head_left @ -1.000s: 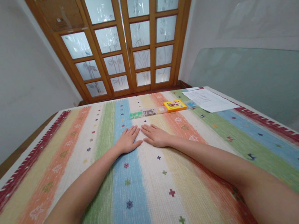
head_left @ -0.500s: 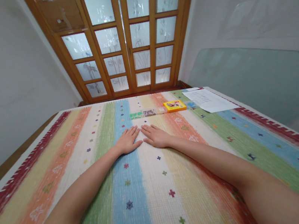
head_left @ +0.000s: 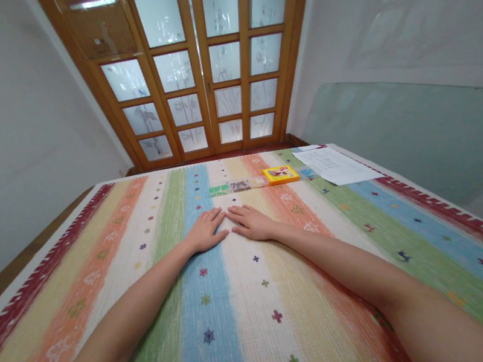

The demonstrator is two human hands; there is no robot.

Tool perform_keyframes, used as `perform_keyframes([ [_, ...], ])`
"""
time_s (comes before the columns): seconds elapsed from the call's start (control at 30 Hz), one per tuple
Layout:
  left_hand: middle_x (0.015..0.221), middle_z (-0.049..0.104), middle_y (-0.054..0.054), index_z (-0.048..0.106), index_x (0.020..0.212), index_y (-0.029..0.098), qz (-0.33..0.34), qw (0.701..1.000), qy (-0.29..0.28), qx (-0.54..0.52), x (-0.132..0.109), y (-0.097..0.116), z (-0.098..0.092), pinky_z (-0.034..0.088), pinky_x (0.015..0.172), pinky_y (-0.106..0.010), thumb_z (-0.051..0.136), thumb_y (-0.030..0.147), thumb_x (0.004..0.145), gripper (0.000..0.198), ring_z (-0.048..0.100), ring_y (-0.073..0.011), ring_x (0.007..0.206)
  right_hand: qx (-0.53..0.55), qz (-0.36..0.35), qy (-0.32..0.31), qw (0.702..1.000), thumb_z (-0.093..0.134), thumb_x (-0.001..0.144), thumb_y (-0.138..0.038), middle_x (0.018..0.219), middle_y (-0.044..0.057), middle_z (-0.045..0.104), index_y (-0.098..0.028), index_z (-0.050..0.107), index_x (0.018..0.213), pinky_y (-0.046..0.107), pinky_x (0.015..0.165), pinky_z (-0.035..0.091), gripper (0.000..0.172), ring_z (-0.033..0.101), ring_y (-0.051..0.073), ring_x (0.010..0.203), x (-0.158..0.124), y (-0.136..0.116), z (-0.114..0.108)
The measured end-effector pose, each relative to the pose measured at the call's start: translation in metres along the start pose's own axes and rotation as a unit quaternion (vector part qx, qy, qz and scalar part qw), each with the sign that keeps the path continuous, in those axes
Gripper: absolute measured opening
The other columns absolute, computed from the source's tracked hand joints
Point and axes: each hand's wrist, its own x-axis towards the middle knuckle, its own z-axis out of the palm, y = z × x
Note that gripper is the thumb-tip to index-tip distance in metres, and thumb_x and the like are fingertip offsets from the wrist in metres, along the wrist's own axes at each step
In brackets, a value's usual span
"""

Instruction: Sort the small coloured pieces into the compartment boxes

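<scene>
My left hand (head_left: 205, 231) lies palm down on the striped tablecloth (head_left: 207, 309), fingers stretched out and holding nothing. Beside it, my right hand (head_left: 250, 222) also rests flat with its fingers spread, and the fingertips of both hands nearly meet. Just beyond them is a row of clear plastic compartments, one with green pieces (head_left: 218, 191) and one with dark pieces (head_left: 240, 186). A yellow box (head_left: 281, 175) sits at the right part of this row, with blue pieces (head_left: 307, 173) showing past it.
Printed white paper (head_left: 337, 166) lies at the far right of the table. Behind the table stands a wooden door with glass panes (head_left: 205, 95). White walls flank it, and a pale green panel (head_left: 398, 125) leans along the right side.
The whole view has shifted slightly, so the table and door appear a little lower. Both hands stay flat in nearly the same place on the cloth.
</scene>
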Motion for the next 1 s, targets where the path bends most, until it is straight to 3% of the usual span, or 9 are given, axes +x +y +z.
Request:
perform_keyframes([
  [0.07,0.156,0.054,-0.012,0.058,0.149,0.023,0.004,0.999,0.035,-0.020,0.002,-0.003,-0.004,0.036,0.124,-0.047,0.050,0.052,0.103,0.055,0.050,-0.0290,0.144,0.027,-0.005,0.028,0.999,0.043,0.108,-0.046,0.149,0.014,0.062,-0.019,0.067,0.140,0.045,0.119,0.040,0.049,0.056,0.028,0.139,-0.001,0.012,-0.007],
  [0.13,0.138,0.066,-0.011,0.069,0.134,0.023,-0.008,0.997,0.060,-0.039,0.006,-0.008,-0.009,0.045,0.115,-0.045,0.049,0.044,0.104,0.042,0.060,-0.0271,0.129,0.046,0.035,0.072,0.996,0.043,0.107,-0.040,0.130,0.010,0.073,-0.021,0.075,0.124,0.042,0.110,0.047,0.041,0.065,0.026,0.123,-0.002,0.034,-0.017],
  [0.23,0.124,0.068,-0.011,0.073,0.123,0.022,-0.045,0.994,0.087,-0.042,0.016,-0.017,-0.012,0.049,0.109,-0.045,0.049,0.036,0.103,0.034,0.063,-0.0266,0.118,0.032,0.142,0.166,0.975,0.042,0.106,-0.036,0.124,0.012,0.074,-0.020,0.076,0.117,0.043,0.104,0.050,0.039,0.066,0.027,0.115,-0.007,0.083,-0.035],
  [0.37,0.143,0.058,-0.013,0.062,0.141,0.020,-0.088,0.988,0.129,-0.002,0.036,-0.025,-0.004,0.042,0.118,-0.048,0.052,0.032,0.099,0.045,0.053,-0.0292,0.134,-0.060,0.292,0.232,0.926,0.040,0.105,-0.041,0.139,0.018,0.065,-0.016,0.070,0.132,0.048,0.115,0.042,0.048,0.056,0.032,0.130,-0.026,0.155,-0.056],
  [0.5,0.160,0.045,-0.014,0.053,0.151,0.021,-0.131,0.984,0.121,0.019,0.061,-0.025,0.007,0.031,0.125,-0.053,0.050,0.035,0.098,0.055,0.040,-0.0323,0.148,-0.129,0.434,0.192,0.871,0.035,0.106,-0.051,0.157,0.022,0.049,-0.015,0.060,0.147,0.056,0.116,0.037,0.060,0.045,0.037,0.142,-0.052,0.207,-0.062],
  [0.67,0.171,0.030,-0.017,0.042,0.160,0.020,-0.197,0.975,0.098,0.014,0.084,-0.025,0.014,0.023,0.127,-0.059,0.052,0.046,0.097,0.069,0.028,-0.0386,0.157,-0.128,0.458,0.136,0.869,0.033,0.105,-0.059,0.160,0.023,0.045,-0.019,0.055,0.153,0.062,0.119,0.030,0.067,0.040,0.040,0.146,-0.064,0.234,-0.057],
  [0.77,0.174,0.022,-0.021,0.038,0.162,0.019,-0.239,0.967,0.082,0.013,0.090,-0.029,0.015,0.024,0.125,-0.061,0.052,0.054,0.097,0.075,0.029,-0.0418,0.157,-0.135,0.452,0.123,0.873,0.033,0.105,-0.063,0.161,0.021,0.044,-0.023,0.058,0.152,0.067,0.122,0.021,0.067,0.037,0.040,0.148,-0.064,0.241,-0.055],
  [1.0,0.173,0.021,-0.023,0.033,0.164,0.022,-0.234,0.970,0.061,0.003,0.094,-0.037,0.017,0.024,0.123,-0.065,0.051,0.058,0.098,0.078,0.032,-0.0424,0.156,-0.140,0.463,0.104,0.869,0.025,0.105,-0.065,0.162,0.020,0.042,-0.027,0.054,0.155,0.066,0.120,0.022,0.069,0.035,0.040,0.149,-0.069,0.248,-0.054],
])
